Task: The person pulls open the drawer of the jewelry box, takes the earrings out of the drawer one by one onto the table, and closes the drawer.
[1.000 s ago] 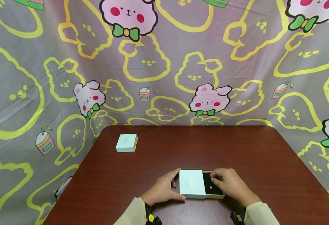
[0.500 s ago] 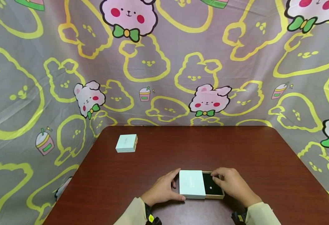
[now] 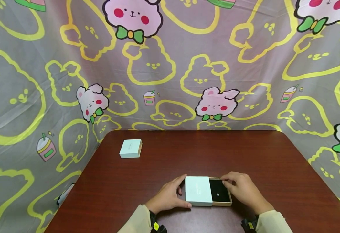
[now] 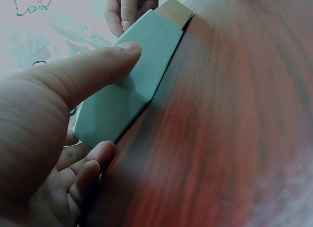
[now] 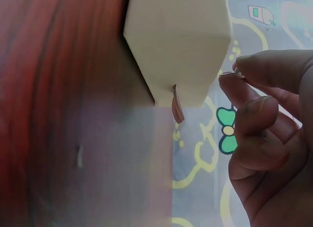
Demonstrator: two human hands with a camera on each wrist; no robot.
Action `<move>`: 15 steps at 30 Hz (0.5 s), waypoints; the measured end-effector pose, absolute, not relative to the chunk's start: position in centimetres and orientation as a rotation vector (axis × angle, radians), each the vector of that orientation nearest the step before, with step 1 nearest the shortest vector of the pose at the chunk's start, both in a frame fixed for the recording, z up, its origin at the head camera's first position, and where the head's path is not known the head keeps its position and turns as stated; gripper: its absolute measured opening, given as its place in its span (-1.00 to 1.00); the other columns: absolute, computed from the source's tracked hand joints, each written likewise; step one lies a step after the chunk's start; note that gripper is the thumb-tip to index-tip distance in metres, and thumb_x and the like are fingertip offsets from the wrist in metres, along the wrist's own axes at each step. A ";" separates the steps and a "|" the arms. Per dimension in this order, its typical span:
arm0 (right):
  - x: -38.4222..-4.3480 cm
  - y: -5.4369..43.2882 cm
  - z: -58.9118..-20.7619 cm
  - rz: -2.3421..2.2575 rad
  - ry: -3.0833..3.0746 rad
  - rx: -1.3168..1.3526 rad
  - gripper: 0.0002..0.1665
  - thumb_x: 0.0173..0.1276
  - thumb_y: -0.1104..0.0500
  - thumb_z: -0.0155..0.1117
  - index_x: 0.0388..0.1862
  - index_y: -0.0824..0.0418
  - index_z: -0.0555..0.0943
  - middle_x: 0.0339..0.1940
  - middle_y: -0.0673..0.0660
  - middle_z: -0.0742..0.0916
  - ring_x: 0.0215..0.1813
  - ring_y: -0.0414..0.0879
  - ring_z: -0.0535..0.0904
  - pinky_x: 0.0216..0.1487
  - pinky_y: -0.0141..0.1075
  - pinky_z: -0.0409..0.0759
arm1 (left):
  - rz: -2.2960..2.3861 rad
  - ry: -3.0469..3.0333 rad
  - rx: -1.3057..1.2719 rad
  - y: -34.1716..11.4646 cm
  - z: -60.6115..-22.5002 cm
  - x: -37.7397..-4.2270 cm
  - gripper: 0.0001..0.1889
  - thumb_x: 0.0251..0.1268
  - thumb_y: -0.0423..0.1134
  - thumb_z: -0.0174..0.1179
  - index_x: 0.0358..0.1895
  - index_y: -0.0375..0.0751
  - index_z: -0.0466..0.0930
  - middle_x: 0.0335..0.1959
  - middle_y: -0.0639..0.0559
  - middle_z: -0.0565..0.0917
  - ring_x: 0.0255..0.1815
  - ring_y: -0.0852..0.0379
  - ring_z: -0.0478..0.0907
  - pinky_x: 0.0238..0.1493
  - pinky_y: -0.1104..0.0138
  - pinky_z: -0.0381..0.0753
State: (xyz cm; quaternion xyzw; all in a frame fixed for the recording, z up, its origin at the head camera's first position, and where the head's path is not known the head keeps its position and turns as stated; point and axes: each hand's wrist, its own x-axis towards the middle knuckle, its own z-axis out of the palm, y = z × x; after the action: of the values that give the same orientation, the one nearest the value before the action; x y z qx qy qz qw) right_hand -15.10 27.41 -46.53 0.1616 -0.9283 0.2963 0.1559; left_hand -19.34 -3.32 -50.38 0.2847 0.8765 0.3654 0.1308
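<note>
Noticed first the right hand point(image 3: 241, 186) a little farther to the right and away from the body than half a second ago, with more of the black lining point(image 3: 223, 187) uncovered. Found the left hand point(image 3: 167, 196) and the pale green cover point(image 3: 198, 191) in the same place as before.

Saw nearest two cream sleeves point(image 3: 136, 218). Next observed the left hand holding the left end of the cover, thumb and fingers spread around it, with the thumb at the near left corner. Found the cover thus between the two hands, flat on the dark red table point(image 3: 170, 155), with the drawer point(image 3: 221, 204) standing partly out to the right. Noted on its lining one white bead point(image 3: 217, 194), close to the cover. Saw also a pinkish ribbon tab point(image 5: 177, 109) on the drawer's end.

Located the right hand at the far right corner of the drawer, pinching a small shiny piece point(image 5: 238, 73) between thumb and index finger. Could not tell whether touching the drawer or only above it.

Saw farther, well apart on the left, a second pale green box point(image 3: 131, 148), closed. Saw behind the table a grey curtain point(image 3: 175, 74) with yellow outlines and animal faces.
</note>
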 end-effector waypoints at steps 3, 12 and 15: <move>-15.0 27.6 -46.5 0.863 -2.640 0.455 -0.78 0.16 0.37 0.43 -0.31 0.05 0.75 -0.35 -0.18 0.69 -0.41 -0.37 0.47 -0.41 -0.35 0.49 | 1.060 2.546 0.828 -3.3 -50.3 -19.3 0.17 -0.18 0.32 0.47 0.54 -0.04 0.10 -0.40 0.25 0.48 -0.39 0.32 0.40 -0.17 0.30 0.38; -15.0 28.5 -46.8 0.883 -2.628 0.413 -0.78 0.16 0.38 0.42 -0.32 0.05 0.74 -0.37 -0.18 0.67 -0.43 -0.38 0.48 -0.43 -0.35 0.49 | 1.068 2.537 0.838 -3.4 -50.2 -19.3 0.16 -0.17 0.32 0.46 0.54 -0.05 0.10 -0.38 0.26 0.49 -0.38 0.32 0.41 -0.20 0.32 0.39; -15.0 28.9 -47.1 0.869 -2.631 0.392 -0.78 0.16 0.36 0.44 -0.33 0.03 0.74 -0.37 -0.22 0.67 -0.40 -0.36 0.50 -0.40 -0.33 0.50 | 1.071 2.540 0.845 -3.4 -50.3 -19.3 0.16 -0.17 0.32 0.46 0.54 -0.05 0.11 -0.38 0.27 0.49 -0.37 0.32 0.42 -0.20 0.33 0.39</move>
State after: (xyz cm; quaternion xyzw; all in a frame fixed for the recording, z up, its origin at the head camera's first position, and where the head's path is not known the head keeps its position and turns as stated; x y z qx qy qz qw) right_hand -14.98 28.88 -47.12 0.1379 -0.9264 0.3061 0.1707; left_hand -19.28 -3.42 -50.26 0.2905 0.8736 0.3683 0.1291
